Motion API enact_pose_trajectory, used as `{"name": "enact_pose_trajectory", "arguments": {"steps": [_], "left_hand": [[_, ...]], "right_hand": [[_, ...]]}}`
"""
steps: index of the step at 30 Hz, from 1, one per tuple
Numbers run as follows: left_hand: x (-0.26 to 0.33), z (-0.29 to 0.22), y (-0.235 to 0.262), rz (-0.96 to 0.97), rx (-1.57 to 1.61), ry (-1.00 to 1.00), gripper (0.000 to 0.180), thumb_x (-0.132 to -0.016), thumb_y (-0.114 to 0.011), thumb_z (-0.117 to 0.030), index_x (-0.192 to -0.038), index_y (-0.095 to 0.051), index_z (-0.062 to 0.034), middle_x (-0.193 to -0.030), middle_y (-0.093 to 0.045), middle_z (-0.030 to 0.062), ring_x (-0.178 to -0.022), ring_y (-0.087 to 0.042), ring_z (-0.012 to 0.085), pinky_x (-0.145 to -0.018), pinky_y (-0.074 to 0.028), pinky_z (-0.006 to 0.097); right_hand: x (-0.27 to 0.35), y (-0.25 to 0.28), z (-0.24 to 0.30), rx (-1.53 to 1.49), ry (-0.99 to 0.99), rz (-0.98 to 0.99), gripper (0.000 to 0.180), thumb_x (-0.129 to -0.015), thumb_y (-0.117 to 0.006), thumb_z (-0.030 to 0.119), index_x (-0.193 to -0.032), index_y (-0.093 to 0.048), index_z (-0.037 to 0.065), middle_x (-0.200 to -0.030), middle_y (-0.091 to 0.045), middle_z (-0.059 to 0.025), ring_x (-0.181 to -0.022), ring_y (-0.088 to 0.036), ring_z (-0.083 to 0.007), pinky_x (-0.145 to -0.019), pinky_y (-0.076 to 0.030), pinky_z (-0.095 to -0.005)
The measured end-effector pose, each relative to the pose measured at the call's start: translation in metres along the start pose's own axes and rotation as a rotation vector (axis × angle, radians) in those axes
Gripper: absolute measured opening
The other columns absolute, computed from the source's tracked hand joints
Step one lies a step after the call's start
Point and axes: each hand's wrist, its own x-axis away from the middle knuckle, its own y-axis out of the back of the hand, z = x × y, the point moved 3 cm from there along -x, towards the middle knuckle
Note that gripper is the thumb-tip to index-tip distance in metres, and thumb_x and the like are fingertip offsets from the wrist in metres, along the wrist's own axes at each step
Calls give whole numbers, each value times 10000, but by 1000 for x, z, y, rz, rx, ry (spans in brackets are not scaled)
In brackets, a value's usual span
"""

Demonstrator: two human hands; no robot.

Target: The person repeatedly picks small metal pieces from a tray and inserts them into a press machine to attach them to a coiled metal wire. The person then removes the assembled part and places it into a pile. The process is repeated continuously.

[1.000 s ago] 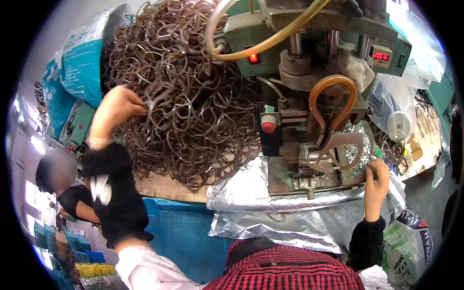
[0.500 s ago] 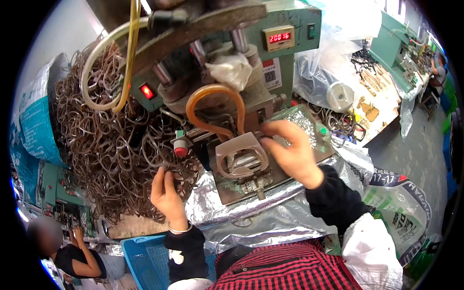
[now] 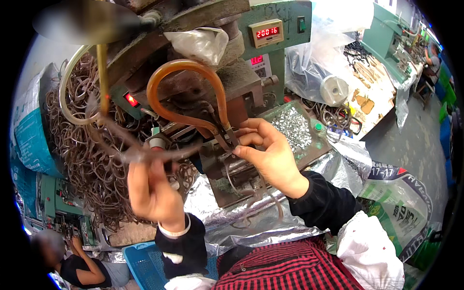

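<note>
I have a brown strip pinched in my left grip, raised and blurred before a heap of curled strips; my right grip is narrow, thumb and fingers closed on the dark metal tips of an orange looped tube; this loop stands in front of a green machine; shiny metal scraps lie just beyond my right grip, near a green button; a blue basket sits lower left.
</note>
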Motion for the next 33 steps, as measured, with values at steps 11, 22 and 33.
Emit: {"name": "enact_pose_trajectory", "arguments": {"steps": [11,22,33], "left_hand": [[50,-13,-30,356,-41,-343,453,-672,-690,115,-1085,-760,-58,-901,-700,138,-740,-681,276,-624,-543,342],[61,-9,-42,382,-47,-471,400,-702,-719,93,-1063,-733,-79,-896,-690,82,-683,-606,242,-588,-482,337],[50,-4,-38,431,114,-511,360,-688,-654,68,-1042,-703,20,-1019,-729,120,-676,-623,215,-538,-456,340]], "right_hand": [[7,96,-14,1519,206,-271,300,-777,-750,115,-1066,-703,51,-1321,-570,-218,-1325,-469,-422,-1006,-468,-512],[-7,137,-25,1294,295,-362,112,-752,-776,149,-831,-722,90,-1050,-654,-89,-1103,-591,-311,-835,-505,-462],[-3,127,-39,1477,480,-355,117,-722,-761,72,-812,-689,49,-1116,-673,-129,-1142,-591,-356,-914,-503,-452]]}}
